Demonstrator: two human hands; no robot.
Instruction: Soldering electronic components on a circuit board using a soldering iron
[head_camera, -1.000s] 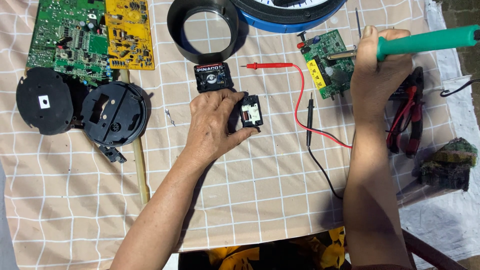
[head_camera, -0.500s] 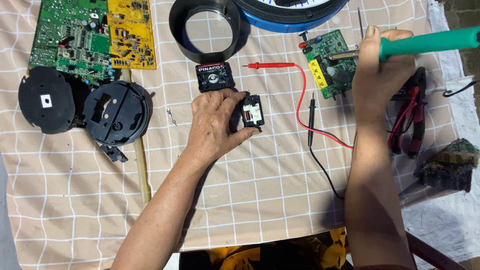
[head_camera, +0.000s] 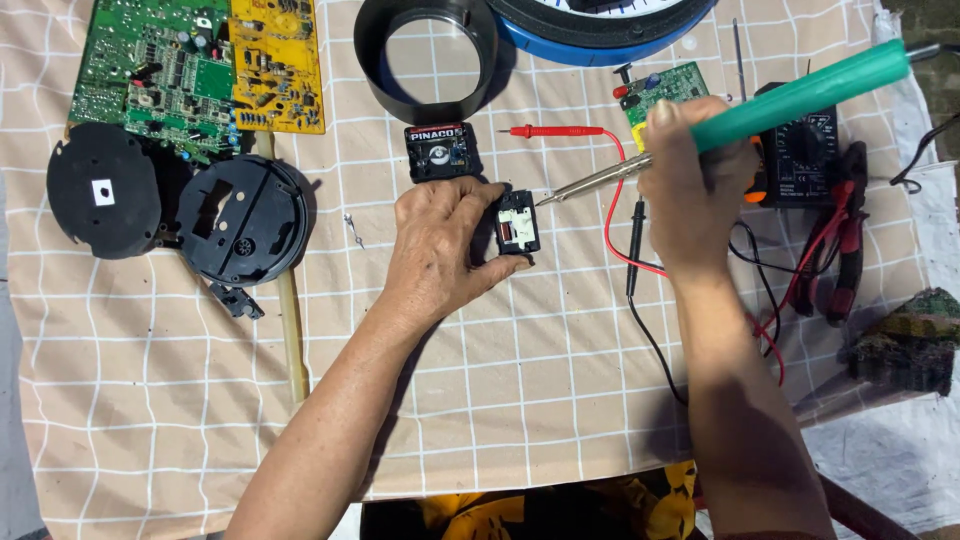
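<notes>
Beige checked cloth (head_camera: 480, 400) covers the cluttered worktable.

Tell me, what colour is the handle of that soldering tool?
Green: the soldering iron's handle, gripped in the right hand, shows clearly in the head view.

The tabletop (head_camera: 500, 420) is covered with a beige cloth with a white check pattern. At the far left lie a green circuit board (head_camera: 150, 75) and a yellow circuit board (head_camera: 278, 65), side by side. Nearer, two round black covers (head_camera: 100, 190) (head_camera: 243, 220) lie next to each other, and a thin wooden stick (head_camera: 292, 340) lies just beside the second. In the far middle stands a black ring (head_camera: 425, 55), touching a blue round rim (head_camera: 600, 35). A small black square module (head_camera: 438, 150) lies near the ring. To the right are a red probe (head_camera: 555, 131), a black probe (head_camera: 634, 245), a small green board (head_camera: 670, 85), a black multimeter (head_camera: 805, 160) and red-handled pliers (head_camera: 840, 250).
</notes>
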